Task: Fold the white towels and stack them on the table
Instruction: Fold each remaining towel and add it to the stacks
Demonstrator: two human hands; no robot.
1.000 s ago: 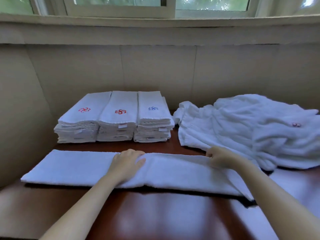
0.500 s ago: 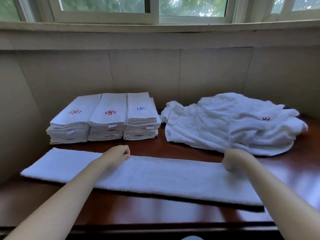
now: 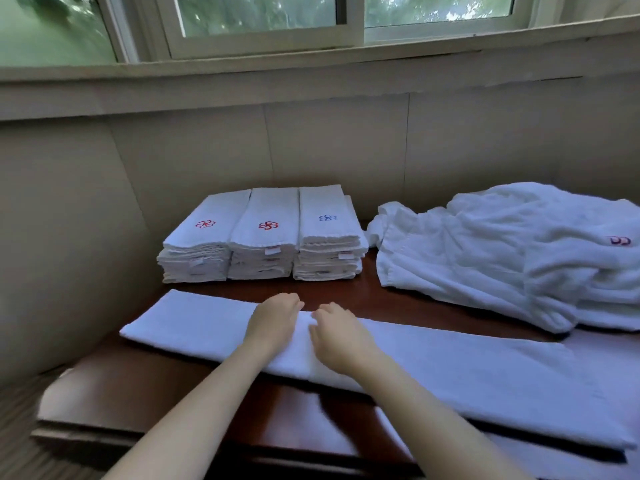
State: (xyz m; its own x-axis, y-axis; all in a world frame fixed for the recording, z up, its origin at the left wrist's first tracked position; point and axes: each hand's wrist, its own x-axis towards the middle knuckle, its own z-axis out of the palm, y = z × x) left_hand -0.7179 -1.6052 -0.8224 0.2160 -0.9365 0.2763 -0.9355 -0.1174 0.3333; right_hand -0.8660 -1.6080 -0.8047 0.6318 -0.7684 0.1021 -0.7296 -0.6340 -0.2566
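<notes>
Dark red-brown wooden table (image 3: 180, 386) set against a beige paneled wall (image 3: 332, 147), under a sliding window (image 3: 263, 26) with green foliage outside. Long white towel (image 3: 485, 379), folded lengthwise into a narrow strip, lies flat across the near part of the table, running from the left-rear toward the right-front, where its end reaches the table's right portion. Left hand (image 3: 273, 325) rests palm down on the strip near its middle, fingers loosely curled over the far edge; whether it pinches cloth or only presses, cannot tell. Right hand (image 3: 341, 336) just beside it, also palm down on the strip, fingers bent toward the far edge; grip likewise unclear. The two hands nearly touch, with a small crease in the towel between them. Behind the strip, apart from it, three stacks of folded towels (image 3: 263, 237) stand side by side at the wall: the left and middle tops carry red embroidered emblems, the right top a blue one. To the right, a heap of unfolded white towels (image 3: 502, 251) lies rumpled, a small emblem visible near its right side.
</notes>
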